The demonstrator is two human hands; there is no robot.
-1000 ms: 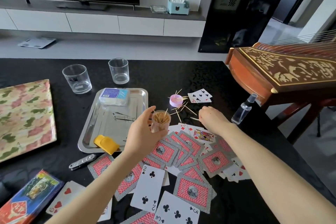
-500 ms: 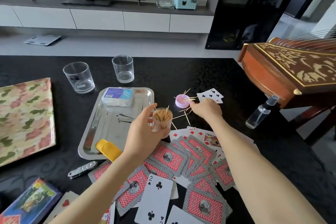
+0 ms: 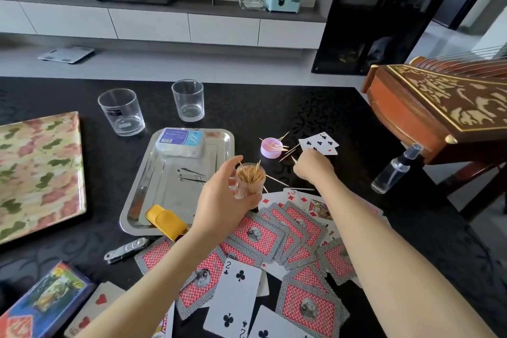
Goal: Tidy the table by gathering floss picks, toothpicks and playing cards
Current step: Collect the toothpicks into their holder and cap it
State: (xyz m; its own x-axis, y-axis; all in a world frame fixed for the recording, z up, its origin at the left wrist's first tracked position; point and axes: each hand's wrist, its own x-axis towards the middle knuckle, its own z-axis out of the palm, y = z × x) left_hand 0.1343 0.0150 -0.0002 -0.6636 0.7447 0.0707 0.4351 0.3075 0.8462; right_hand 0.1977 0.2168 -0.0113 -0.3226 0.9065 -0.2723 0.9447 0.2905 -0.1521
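My left hand (image 3: 219,197) grips a clear toothpick jar (image 3: 249,181) packed with toothpicks, held above the black table. My right hand (image 3: 312,169) reaches past it with fingers curled and pinches a loose toothpick (image 3: 294,160) near the pink lid (image 3: 271,147). More loose toothpicks (image 3: 277,180) lie around the lid and the jar. Playing cards (image 3: 277,244) are spread face up and face down in front of me, and a few more cards (image 3: 319,143) lie beyond my right hand. A floss pick box (image 3: 181,141) sits in the steel tray (image 3: 137,208).
Two empty glasses (image 3: 121,111) stand behind the tray. A yellow clip (image 3: 166,221) lies on the tray's near edge, a pocket knife (image 3: 126,250) beside it. A floral board (image 3: 38,173) is at left, a card box (image 3: 46,299) at near left, a spray bottle (image 3: 392,173) and wooden zither (image 3: 439,107) at right.
My right hand moved away from the cards toward the pink lid and closed on a toothpick there. My left hand kept holding the jar in about the same place.
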